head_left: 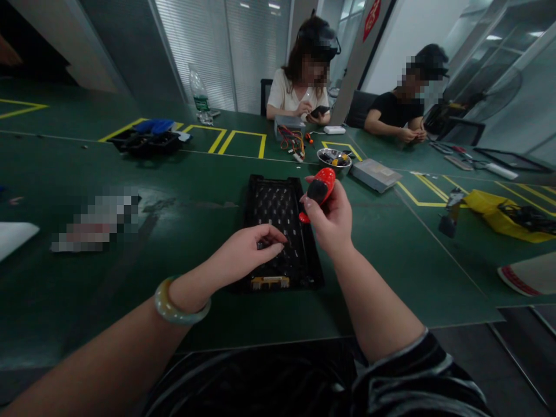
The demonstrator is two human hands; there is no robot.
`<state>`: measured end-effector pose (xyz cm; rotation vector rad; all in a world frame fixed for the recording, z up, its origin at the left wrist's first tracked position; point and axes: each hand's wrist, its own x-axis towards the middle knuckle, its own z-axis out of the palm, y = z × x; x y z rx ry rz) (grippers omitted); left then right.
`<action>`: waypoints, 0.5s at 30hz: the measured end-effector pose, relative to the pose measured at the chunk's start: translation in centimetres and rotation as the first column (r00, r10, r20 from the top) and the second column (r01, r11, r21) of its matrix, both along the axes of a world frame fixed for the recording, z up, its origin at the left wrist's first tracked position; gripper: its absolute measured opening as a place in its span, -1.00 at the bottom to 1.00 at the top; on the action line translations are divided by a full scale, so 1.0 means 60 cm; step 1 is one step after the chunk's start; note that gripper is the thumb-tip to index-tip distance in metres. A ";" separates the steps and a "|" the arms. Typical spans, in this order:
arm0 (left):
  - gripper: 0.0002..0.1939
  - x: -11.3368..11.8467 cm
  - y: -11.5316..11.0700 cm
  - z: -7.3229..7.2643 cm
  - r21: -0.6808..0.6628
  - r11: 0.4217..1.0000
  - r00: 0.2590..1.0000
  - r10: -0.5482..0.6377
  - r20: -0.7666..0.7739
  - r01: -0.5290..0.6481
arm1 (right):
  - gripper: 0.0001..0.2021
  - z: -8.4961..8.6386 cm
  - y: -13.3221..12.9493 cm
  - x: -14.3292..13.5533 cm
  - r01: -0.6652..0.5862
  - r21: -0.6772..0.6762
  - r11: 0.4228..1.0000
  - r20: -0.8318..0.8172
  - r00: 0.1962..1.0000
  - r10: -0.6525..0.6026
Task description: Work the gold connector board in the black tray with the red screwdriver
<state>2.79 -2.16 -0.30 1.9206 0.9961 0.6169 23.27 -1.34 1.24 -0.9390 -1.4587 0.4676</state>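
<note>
A black plastic housing, with rows of small light spots across its inside, lies on the green table in front of me. A small yellowish circuit board sits at its near end. My left hand is over the housing's left half, thumb and fingers closed in a pinch; whatever is between the tips is too small to make out. In my right hand, raised above the housing's right edge, is a red-and-black hand tool. Its rounded end points up, and another red part shows lower down by my fingers.
Beyond the housing stand a metal bowl of small parts, a flat grey box and a wired metal unit. A black tray is at the left, a yellow bag at the right. Two people sit across the table.
</note>
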 end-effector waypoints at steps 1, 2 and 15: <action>-0.80 0.000 0.001 -0.001 -0.014 1.000 1.000 0.008 0.003 -0.008 | -0.67 0.001 -0.004 -0.002 -0.020 -0.008 1.000 0.043 0.999 0.021; -0.80 -0.001 0.002 -0.002 -0.021 1.000 1.000 0.008 -0.005 -0.008 | -0.66 0.002 -0.007 -0.004 -0.035 -0.014 0.999 0.084 0.996 0.036; -0.81 0.025 -0.011 0.003 0.092 0.959 0.904 -0.217 -0.368 0.267 | -0.67 0.000 -0.003 -0.003 -0.005 0.025 1.000 0.279 0.960 -0.002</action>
